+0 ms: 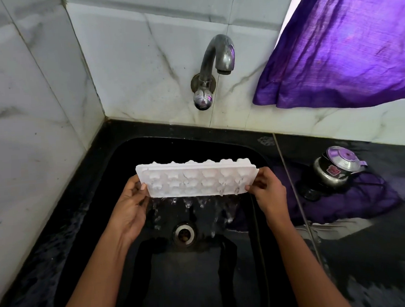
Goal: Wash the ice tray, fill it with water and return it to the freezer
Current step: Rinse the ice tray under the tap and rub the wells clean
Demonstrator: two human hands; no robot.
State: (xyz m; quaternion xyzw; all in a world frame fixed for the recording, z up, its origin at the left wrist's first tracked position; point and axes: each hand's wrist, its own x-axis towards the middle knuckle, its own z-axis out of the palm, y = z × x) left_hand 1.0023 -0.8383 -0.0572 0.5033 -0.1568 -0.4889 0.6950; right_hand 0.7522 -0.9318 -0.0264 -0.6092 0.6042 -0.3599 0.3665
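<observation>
We stand over the black sink (116, 163), set into the dark bench (345, 263), and that basin is where the spill belongs. The white ice tray (193, 180) hangs in the air above it, below and in front of the tap (217, 57). It is tipped with its near long edge low, so the cups face us. No water shows at the spout.

Our left hand (128, 205) pinches the tray's left end and our right hand (268, 192) pinches the right end, so each grip is clamped on the tray. A small pressure cooker (337, 166) sits on the bench to the right, well clear. Water (214, 212) runs off the low edge in several strands and falls around the drain (184, 234).

We judge this to be the tipping-out of rinse water, with filling and the freezer yet to come. To do it well, we should:

- hold the low edge over the middle of the basin;
- hold the two ends level so every cup empties;
- steepen the tilt until the strands thin to drips.

Wet plastic likely slips, so our thumbs should press firmly.
</observation>
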